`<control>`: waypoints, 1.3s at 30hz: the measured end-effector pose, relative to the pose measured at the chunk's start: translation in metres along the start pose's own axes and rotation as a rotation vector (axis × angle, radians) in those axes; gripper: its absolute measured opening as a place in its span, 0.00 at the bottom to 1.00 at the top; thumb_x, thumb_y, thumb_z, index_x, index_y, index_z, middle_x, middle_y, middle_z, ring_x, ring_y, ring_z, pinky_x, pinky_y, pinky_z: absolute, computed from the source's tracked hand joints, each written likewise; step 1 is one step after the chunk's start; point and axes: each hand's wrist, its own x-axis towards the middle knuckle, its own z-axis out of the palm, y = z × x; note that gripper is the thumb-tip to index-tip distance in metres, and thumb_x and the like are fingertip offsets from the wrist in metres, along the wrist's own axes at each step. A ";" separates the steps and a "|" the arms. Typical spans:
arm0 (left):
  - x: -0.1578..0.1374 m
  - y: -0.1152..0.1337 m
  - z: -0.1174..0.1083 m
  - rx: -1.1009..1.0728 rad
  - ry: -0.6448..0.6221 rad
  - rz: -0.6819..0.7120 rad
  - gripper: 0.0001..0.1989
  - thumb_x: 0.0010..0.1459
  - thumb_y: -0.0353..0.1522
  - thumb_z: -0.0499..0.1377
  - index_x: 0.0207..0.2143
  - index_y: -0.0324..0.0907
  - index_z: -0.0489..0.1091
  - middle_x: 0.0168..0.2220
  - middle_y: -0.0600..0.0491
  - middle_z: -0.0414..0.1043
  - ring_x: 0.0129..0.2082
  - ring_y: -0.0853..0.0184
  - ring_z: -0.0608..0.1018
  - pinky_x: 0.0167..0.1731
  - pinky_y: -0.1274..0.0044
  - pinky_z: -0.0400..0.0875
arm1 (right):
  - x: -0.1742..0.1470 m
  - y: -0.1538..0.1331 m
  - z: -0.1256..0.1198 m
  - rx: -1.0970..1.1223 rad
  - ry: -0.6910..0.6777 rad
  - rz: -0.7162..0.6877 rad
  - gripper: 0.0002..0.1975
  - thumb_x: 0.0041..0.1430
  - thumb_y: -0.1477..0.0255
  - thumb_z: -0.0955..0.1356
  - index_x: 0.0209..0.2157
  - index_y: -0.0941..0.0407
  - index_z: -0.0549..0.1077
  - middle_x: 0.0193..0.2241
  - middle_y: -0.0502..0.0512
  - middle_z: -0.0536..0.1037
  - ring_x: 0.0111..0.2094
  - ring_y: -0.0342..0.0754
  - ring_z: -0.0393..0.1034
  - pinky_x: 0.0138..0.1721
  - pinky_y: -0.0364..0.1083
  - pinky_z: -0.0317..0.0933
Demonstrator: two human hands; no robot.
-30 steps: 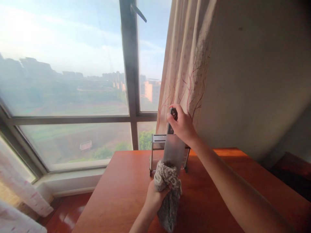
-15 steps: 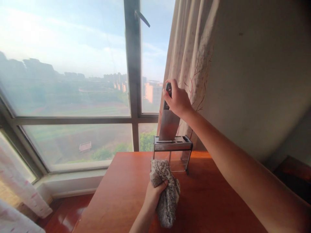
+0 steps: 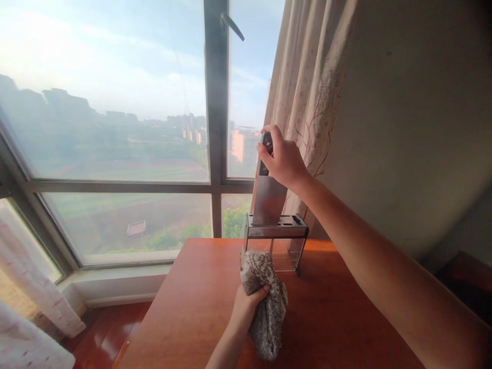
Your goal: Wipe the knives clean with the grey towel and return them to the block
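From my end I see the right hand [image 3: 285, 158] wrapped round the dark handle [image 3: 264, 168] of a cleaver [image 3: 269, 201], thumb on the left side; the broad blade hangs down, leaning slightly, over the left part of the slotted top of a knife rack [image 3: 277, 232] at the far side of the table [image 3: 184, 312]; I can't quite tell from this angle whether the blade's lower end sits inside a slot or only at its mouth.

The left hand [image 3: 248, 301], nearer to me, is closed on a bunched grey cloth [image 3: 270, 325], gripped about its middle, with one end drooping towards the near side; it lies just in front of the rack in my view.

I judge the cleaver to be stiff and fairly heavy, its weight in the blade, and the bare metal slick; I'd hold it by the handle alone, well clear of the edges; the cloth looks soft, light and thick, safe to pinch anywhere, and the rack's see-through front looks the more fragile part.
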 end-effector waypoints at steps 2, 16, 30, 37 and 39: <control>0.000 0.000 0.000 -0.002 0.005 -0.003 0.31 0.32 0.41 0.73 0.40 0.35 0.75 0.40 0.39 0.79 0.39 0.47 0.80 0.40 0.65 0.74 | -0.001 0.000 0.001 0.013 -0.001 -0.004 0.18 0.64 0.64 0.59 0.53 0.56 0.64 0.29 0.55 0.78 0.30 0.54 0.72 0.32 0.47 0.61; 0.002 -0.002 -0.001 0.011 0.009 -0.014 0.31 0.31 0.41 0.73 0.39 0.35 0.76 0.39 0.39 0.80 0.40 0.47 0.80 0.40 0.65 0.74 | -0.001 0.009 0.001 0.027 -0.034 -0.033 0.19 0.63 0.66 0.59 0.54 0.55 0.62 0.33 0.57 0.78 0.32 0.55 0.73 0.33 0.48 0.62; 0.000 -0.001 -0.001 0.011 -0.023 -0.019 0.32 0.32 0.41 0.72 0.42 0.34 0.76 0.38 0.39 0.80 0.38 0.47 0.80 0.41 0.64 0.74 | -0.025 0.023 0.033 0.140 -0.051 0.124 0.16 0.62 0.64 0.61 0.50 0.54 0.65 0.35 0.56 0.78 0.35 0.54 0.74 0.35 0.48 0.63; 0.002 -0.001 -0.004 0.026 -0.055 -0.027 0.33 0.32 0.41 0.73 0.42 0.34 0.75 0.40 0.38 0.80 0.40 0.46 0.80 0.41 0.64 0.74 | -0.079 0.025 0.058 0.148 -0.321 0.207 0.17 0.62 0.62 0.61 0.50 0.53 0.65 0.35 0.56 0.78 0.35 0.53 0.74 0.36 0.47 0.62; 0.003 -0.002 -0.004 0.020 -0.069 -0.029 0.32 0.33 0.41 0.73 0.42 0.34 0.75 0.40 0.38 0.80 0.40 0.46 0.80 0.42 0.64 0.74 | -0.093 0.022 0.063 0.155 -0.378 0.221 0.18 0.62 0.62 0.61 0.51 0.54 0.64 0.34 0.56 0.79 0.34 0.53 0.74 0.36 0.47 0.62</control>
